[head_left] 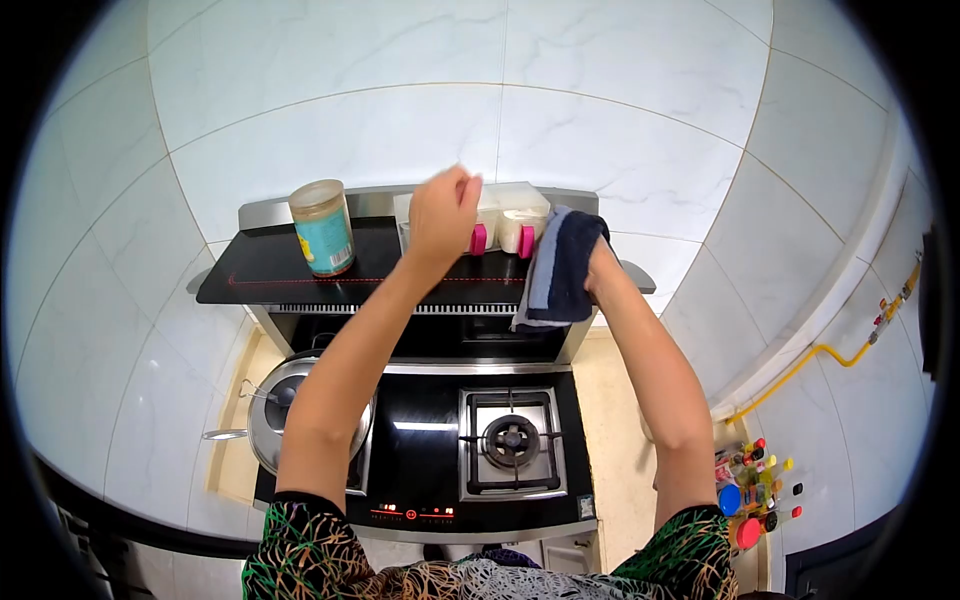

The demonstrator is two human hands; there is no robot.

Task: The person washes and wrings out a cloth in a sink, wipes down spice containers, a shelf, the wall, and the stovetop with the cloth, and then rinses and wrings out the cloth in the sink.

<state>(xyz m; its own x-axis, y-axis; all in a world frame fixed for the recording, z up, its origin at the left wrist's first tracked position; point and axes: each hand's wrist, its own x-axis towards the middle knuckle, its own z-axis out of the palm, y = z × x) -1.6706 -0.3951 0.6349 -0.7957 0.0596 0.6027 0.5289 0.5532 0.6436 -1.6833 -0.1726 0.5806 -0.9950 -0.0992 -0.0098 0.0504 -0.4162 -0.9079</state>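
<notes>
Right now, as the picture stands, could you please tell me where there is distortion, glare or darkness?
Head view: seams of the tiled wall bow, like a wide lens; head view: a white glare streak crosses the black cooktop; head view: the corners fall to black.

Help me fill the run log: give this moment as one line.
left hand: curled, near containers | right hand: holding cloth | jar: on range hood | pan: on stove
</notes>
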